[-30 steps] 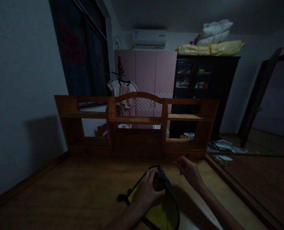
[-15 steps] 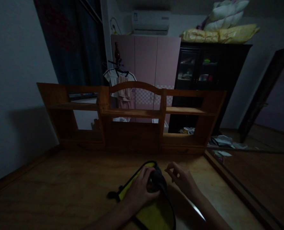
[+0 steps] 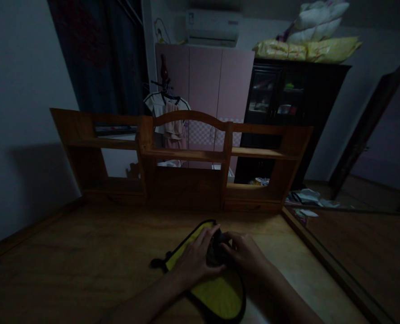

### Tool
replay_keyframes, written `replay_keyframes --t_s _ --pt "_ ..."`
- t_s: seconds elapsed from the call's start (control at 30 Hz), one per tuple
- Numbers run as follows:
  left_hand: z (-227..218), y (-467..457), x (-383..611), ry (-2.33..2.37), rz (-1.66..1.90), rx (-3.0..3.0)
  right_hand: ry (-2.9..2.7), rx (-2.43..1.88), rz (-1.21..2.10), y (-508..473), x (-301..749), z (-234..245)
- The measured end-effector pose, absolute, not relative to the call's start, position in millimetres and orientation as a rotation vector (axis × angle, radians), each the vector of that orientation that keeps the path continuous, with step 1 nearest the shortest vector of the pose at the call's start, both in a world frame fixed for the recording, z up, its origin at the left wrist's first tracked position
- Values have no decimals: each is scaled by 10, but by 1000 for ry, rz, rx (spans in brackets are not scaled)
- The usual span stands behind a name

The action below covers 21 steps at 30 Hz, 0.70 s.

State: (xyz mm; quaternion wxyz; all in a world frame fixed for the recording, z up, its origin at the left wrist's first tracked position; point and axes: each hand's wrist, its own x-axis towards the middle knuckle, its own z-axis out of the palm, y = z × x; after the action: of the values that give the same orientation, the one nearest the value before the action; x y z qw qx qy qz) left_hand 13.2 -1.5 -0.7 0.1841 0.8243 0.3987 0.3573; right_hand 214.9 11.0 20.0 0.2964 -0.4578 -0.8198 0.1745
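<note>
Head view: clasping a dark rounded object [image 3: 214, 254] in left hand [image 3: 196, 256] over a yellow, black-edged fabric piece [image 3: 220, 294] on a brown wooden surface [image 3: 98, 252]; touching that object with right hand [image 3: 245, 250], unclear whether pinching.

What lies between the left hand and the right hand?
In the head view, a dark object lies between the left hand and the right hand, too dim to identify.

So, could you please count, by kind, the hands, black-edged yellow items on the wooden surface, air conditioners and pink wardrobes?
Hands (left hand, right hand): 2
Black-edged yellow item: 1
Air conditioner: 1
Pink wardrobe: 1
Total: 5
</note>
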Motion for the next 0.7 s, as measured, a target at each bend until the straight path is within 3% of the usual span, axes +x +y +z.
replay_keyframes --t_s 0.27,0.5,0.7 --pt "16 -68 130 1011 1066 2393 -2082 -1098 617 69 2077 188" --pt "25 -34 50 942 1237 2477 -1647 -877 1382 63 2036 187" --pt "20 -30 41 977 1124 2583 -1628 -886 1402 99 2017 71"
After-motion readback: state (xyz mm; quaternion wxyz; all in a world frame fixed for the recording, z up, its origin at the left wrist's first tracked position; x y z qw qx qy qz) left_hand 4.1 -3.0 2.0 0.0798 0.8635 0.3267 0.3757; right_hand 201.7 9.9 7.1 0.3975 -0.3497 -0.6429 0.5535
